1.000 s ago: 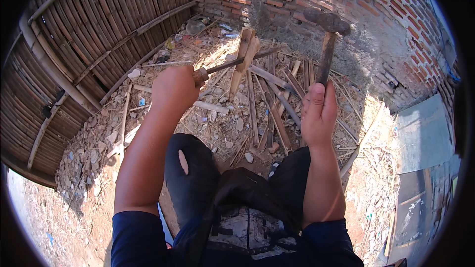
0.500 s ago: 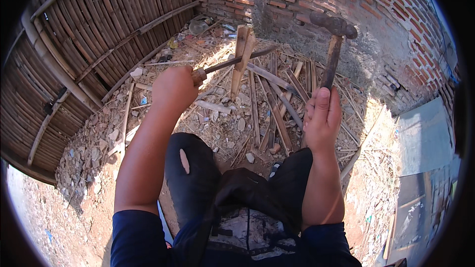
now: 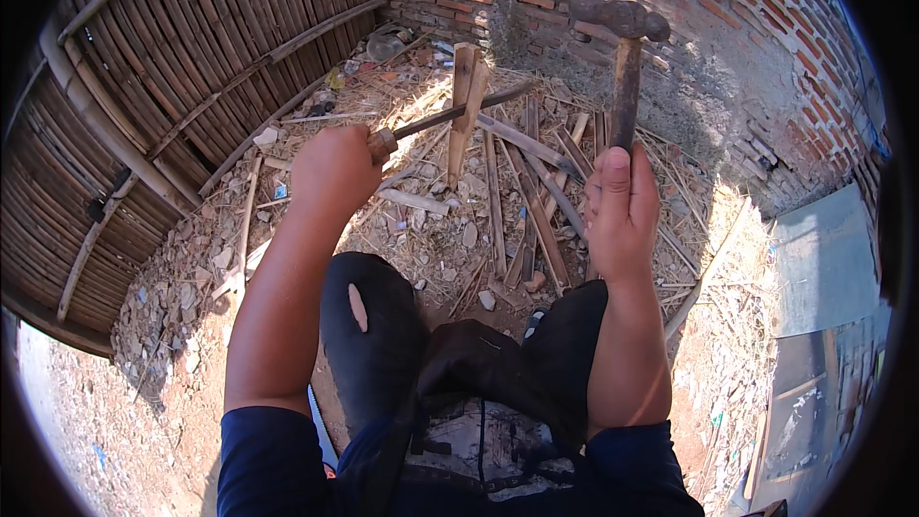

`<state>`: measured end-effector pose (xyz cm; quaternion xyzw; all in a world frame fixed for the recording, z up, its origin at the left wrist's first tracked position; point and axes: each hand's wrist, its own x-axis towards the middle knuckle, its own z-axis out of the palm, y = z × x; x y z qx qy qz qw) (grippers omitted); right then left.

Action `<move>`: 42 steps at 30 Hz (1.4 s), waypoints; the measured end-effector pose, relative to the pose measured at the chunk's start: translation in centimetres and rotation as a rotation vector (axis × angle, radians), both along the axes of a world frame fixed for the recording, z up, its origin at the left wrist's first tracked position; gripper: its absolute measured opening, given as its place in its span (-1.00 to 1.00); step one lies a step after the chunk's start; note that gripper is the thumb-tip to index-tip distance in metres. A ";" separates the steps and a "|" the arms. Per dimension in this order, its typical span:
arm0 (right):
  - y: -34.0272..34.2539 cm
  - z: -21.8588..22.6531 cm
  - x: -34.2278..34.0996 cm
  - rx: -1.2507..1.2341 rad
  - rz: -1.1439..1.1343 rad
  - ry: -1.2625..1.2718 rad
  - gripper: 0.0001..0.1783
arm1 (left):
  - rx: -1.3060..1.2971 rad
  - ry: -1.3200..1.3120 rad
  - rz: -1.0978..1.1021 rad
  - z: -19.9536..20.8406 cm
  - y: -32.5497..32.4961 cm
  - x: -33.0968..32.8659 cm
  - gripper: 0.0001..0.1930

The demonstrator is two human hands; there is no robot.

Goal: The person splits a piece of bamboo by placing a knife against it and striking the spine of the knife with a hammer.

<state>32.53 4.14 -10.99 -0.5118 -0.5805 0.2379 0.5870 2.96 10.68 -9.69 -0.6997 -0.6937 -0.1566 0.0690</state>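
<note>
My left hand (image 3: pixel 332 168) is closed round the wooden handle (image 3: pixel 382 144) of a machete. Its long dark blade (image 3: pixel 436 120) runs away to the right, the tip bending slightly. The blade is lodged in a split upright piece of wood (image 3: pixel 465 101), whose halves part at the top and come together lower down. Raised on the right, my right hand (image 3: pixel 622 201) grips a hammer (image 3: pixel 626 77) by its shaft, thumb along the handle. The heavy, rusty hammer head (image 3: pixel 620 18) is at the top, apart from the blade and the wood.
Several wood strips (image 3: pixel 536 211) lie over rubble and straw beyond my knees. A slatted bamboo wall (image 3: pixel 239 38) stands left, a brick wall (image 3: pixel 670 0) behind and right. Grey sheet panels (image 3: pixel 821 263) lean at the far right. A saw blade (image 3: pixel 321 426) shows beside my left thigh.
My right hand has lifted the hammer a little higher, its head moving up and to the left. My left hand, the machete and the split wood have barely moved.
</note>
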 end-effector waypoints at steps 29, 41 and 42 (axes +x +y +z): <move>3.0 -3.3 0.5 -0.022 -0.046 -0.192 -0.53 | 0.001 0.006 0.044 -0.8 0.2 -1.0 -0.78; 4.2 -4.2 0.6 -0.229 -0.042 -0.397 -0.48 | -0.005 -0.018 0.029 -0.5 0.0 -0.2 -0.75; 3.4 -3.0 0.4 -0.202 -0.023 -0.288 -0.50 | -0.001 -0.014 0.020 -0.7 -0.1 -0.4 -0.70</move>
